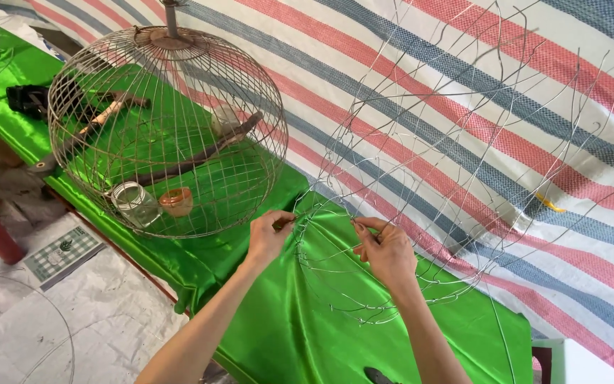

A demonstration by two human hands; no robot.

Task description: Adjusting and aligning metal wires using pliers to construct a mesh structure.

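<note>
Floor sheet (72, 320): pale plastic, far left, below the table edge.
Finished cage (167, 131): round wire dome on the green cloth (278, 327), holding a branch perch (200, 153), a glass jar (135, 204) and a small orange cup (177, 201).
Left hand (268, 238): fingers pinched shut on a wire at the near rim of the wire frame.
Wire frame (449, 192): unfinished, open dome of thin ribs and hoops, lying on its side on the green cloth, loose rib ends fanning up against the striped tarp (534, 107).
Right hand (386, 250): fingertips closed on a wire of the same rim, just beside the left.
Step, as judged: binding or twisting a rib to a hoop.
Next move, as judged: firm pinch from both hands, steady frame, tight turn of wire.
</note>
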